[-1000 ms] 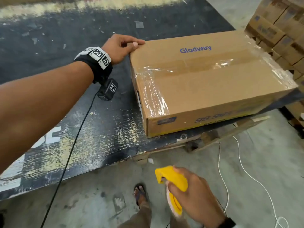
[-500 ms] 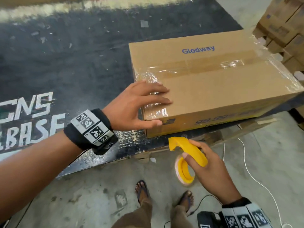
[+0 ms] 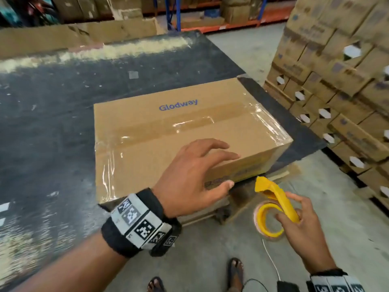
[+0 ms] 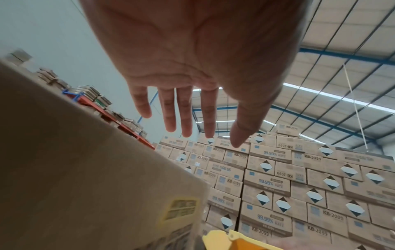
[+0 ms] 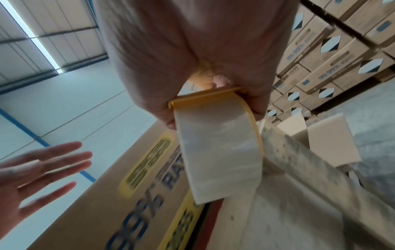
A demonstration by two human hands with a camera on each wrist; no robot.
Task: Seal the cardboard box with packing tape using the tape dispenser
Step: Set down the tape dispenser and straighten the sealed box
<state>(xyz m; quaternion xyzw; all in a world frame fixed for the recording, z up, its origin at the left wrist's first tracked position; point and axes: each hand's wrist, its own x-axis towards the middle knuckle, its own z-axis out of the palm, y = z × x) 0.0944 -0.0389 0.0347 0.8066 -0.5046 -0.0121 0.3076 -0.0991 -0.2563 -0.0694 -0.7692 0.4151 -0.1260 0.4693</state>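
Black wristbands (image 3: pixel 134 228) with black-and-white square markers on both wrists; sandals (image 3: pixel 235 270) on the feet.

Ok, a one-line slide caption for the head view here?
Left hand spread open over the taped cardboard box; right hand grips the yellow tape dispenser.

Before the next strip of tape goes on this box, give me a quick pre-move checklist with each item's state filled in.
1. Tape dispenser in the right hand: ok.
2. Tape roll loaded: ok.
3. Free tape end ready to stick: cannot tell.
4. Left hand steadying the box: cannot tell; fingers spread over the near edge, contact unclear.
5. Top seam taped: ok.
6. Dispenser touching the box: not ok, held apart below the near side.
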